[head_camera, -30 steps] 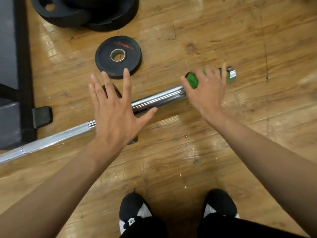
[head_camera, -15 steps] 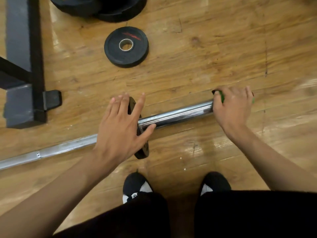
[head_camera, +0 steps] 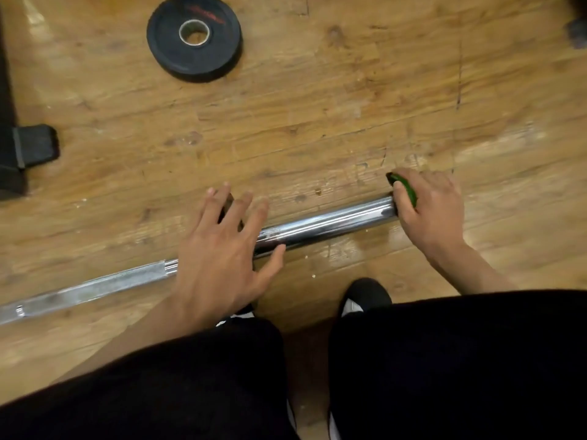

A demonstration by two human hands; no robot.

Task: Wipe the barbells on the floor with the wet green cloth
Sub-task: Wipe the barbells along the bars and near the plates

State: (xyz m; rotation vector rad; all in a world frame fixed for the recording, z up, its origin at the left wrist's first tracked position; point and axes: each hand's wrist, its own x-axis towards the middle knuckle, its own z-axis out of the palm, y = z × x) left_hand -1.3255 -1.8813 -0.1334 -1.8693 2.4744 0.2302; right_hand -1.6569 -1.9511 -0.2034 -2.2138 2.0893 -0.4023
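A chrome barbell [head_camera: 324, 223] lies across the wooden floor, running from the lower left up to the right. My right hand [head_camera: 428, 211] grips the green cloth [head_camera: 406, 188] wrapped round the right end of the bar's thick sleeve; only a strip of cloth shows above my fingers. My left hand [head_camera: 222, 255] is spread with straight fingers over the bar's collar, where a small black plate is mostly hidden under it. The thinner shaft [head_camera: 95, 287] runs off to the left edge.
A loose black weight plate [head_camera: 193, 36] lies flat on the floor at the top. A dark rack foot [head_camera: 31, 147] stands at the left edge. My knees in black trousers and my shoes [head_camera: 365, 296] are just behind the bar.
The view has dropped closer to the floor as I crouch. My right hand with the cloth stays at the sleeve's end; my left hand has settled lower over the collar.
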